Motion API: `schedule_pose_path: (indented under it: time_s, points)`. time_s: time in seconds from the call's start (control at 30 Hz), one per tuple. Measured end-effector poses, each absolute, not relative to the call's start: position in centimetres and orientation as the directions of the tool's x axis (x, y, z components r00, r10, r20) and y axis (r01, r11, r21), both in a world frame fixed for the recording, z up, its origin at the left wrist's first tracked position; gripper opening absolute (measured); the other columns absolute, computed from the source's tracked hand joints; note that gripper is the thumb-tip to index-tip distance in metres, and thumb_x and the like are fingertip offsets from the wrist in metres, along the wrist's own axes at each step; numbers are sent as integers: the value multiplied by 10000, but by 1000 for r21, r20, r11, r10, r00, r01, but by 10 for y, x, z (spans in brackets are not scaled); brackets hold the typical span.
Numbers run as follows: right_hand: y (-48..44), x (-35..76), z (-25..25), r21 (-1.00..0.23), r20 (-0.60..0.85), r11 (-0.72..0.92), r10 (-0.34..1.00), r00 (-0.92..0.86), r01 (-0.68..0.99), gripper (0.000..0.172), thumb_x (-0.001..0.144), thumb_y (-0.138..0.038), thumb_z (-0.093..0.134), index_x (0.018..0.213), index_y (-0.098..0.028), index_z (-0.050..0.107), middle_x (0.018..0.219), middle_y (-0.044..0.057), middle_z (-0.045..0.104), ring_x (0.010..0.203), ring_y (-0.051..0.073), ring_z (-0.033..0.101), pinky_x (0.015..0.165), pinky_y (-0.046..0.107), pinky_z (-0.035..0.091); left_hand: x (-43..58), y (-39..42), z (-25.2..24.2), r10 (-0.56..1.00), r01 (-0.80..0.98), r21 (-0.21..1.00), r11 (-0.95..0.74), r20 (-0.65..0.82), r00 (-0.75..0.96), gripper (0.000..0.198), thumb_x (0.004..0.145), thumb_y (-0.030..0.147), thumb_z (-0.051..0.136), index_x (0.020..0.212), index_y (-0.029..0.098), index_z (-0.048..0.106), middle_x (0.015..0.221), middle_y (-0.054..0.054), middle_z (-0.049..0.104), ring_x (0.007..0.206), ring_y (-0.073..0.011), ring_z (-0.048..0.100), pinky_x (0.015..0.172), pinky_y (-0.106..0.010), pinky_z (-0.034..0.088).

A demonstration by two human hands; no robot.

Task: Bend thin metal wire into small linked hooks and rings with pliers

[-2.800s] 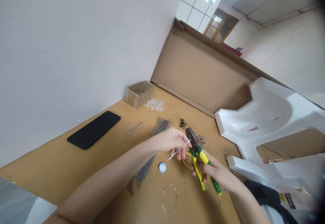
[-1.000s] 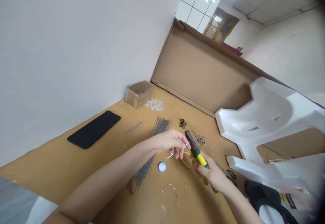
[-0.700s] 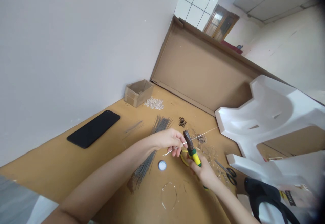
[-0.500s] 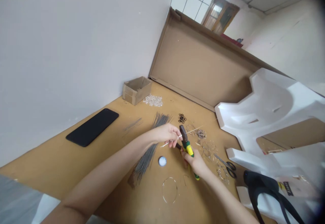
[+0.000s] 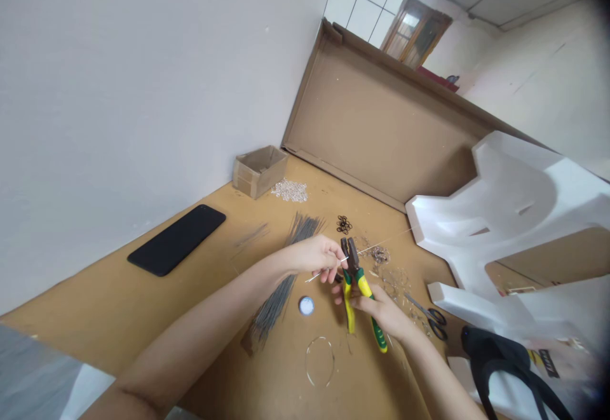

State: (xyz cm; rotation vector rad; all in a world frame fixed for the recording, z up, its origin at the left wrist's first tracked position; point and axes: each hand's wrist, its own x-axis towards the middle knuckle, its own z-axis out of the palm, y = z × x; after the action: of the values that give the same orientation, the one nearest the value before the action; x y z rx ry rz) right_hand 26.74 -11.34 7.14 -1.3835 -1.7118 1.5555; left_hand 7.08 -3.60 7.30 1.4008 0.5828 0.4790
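My left hand (image 5: 317,258) pinches a thin straight wire (image 5: 381,243) that runs up and to the right toward the white foam. My right hand (image 5: 381,309) grips the yellow-green handles of a pair of pliers (image 5: 358,283). The handles are spread apart and the dark jaws sit at the wire, right beside my left fingertips. Both hands hover just above the brown cardboard work surface (image 5: 200,293).
A bundle of grey wires (image 5: 281,286), a small white cap (image 5: 306,306), a bent wire loop (image 5: 320,361), black rings (image 5: 344,224), scissors (image 5: 431,318), clear beads (image 5: 289,190), a small cardboard box (image 5: 260,170) and a black phone (image 5: 176,240) lie around. White foam pieces (image 5: 505,216) stand to the right.
The pliers' handles have spread apart after being squeezed together. A long wire now sticks out to the right past the jaws. The view has shifted slightly.
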Motion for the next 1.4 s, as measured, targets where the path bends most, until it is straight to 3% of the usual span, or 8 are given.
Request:
schedule_pose_path:
  time_s: [0.17, 0.5, 0.6, 0.73, 0.93, 1.17, 1.4]
  points:
    - [-114, 269, 74, -934, -284, -146, 857, -430, 325, 361, 695, -197, 506, 1049, -165, 568, 1020, 71, 604, 888, 207, 581, 832, 368, 434, 69, -38, 79, 599, 14, 989, 150, -102, 794, 196, 688, 55, 435, 800, 104, 589, 484, 33, 561, 369, -42, 463, 357, -150, 267]
    - [-120, 267, 72, -870, -271, -96, 912, -306, 484, 114, 701, -175, 474, 802, -162, 524, 718, 12, 571, 701, 161, 555, 672, 287, 449, 72, -40, 78, 628, 74, 991, 108, -126, 768, 204, 654, 49, 431, 787, 110, 572, 474, 41, 556, 369, -53, 464, 352, -150, 267]
    - [-120, 266, 70, -884, -278, -123, 914, -295, 452, 153, 691, -174, 483, 843, -170, 502, 667, -17, 528, 619, 140, 532, 616, 275, 448, 72, -39, 78, 620, 77, 991, 108, -128, 774, 207, 647, 47, 430, 781, 112, 573, 470, 42, 553, 370, -52, 463, 350, -144, 270]
    - [-120, 263, 69, -898, -243, -112, 932, -268, 425, 269, 687, -184, 499, 955, -183, 474, 742, -20, 514, 570, 119, 521, 578, 267, 445, 71, -39, 80, 613, 81, 990, 116, -136, 778, 202, 644, 56, 431, 778, 113, 571, 462, 46, 545, 365, -46, 455, 346, -138, 266]
    - [-121, 262, 66, -910, -214, -97, 943, -257, 403, 220, 714, -196, 489, 931, -192, 452, 761, -21, 502, 505, 92, 494, 507, 243, 420, 68, -41, 85, 612, 78, 992, 102, -125, 781, 189, 655, 76, 443, 779, 110, 582, 473, 40, 550, 370, -48, 455, 357, -146, 261]
    - [-110, 262, 35, -825, -64, 46, 982, -175, 563, 169, 700, -136, 450, 859, -187, 475, 635, -44, 481, 504, 99, 453, 515, 233, 391, 70, -34, 72, 635, 109, 993, 46, -114, 764, 189, 670, 68, 434, 786, 115, 577, 483, 38, 548, 378, -53, 469, 359, -142, 273]
    - [-94, 250, 27, -852, -84, 12, 983, -160, 523, 188, 714, -168, 448, 899, -195, 470, 634, -48, 494, 480, 102, 456, 518, 240, 402, 66, -23, 66, 677, 112, 994, 14, -92, 730, 152, 731, 105, 438, 818, 95, 563, 497, 35, 535, 367, -40, 428, 361, -144, 265]
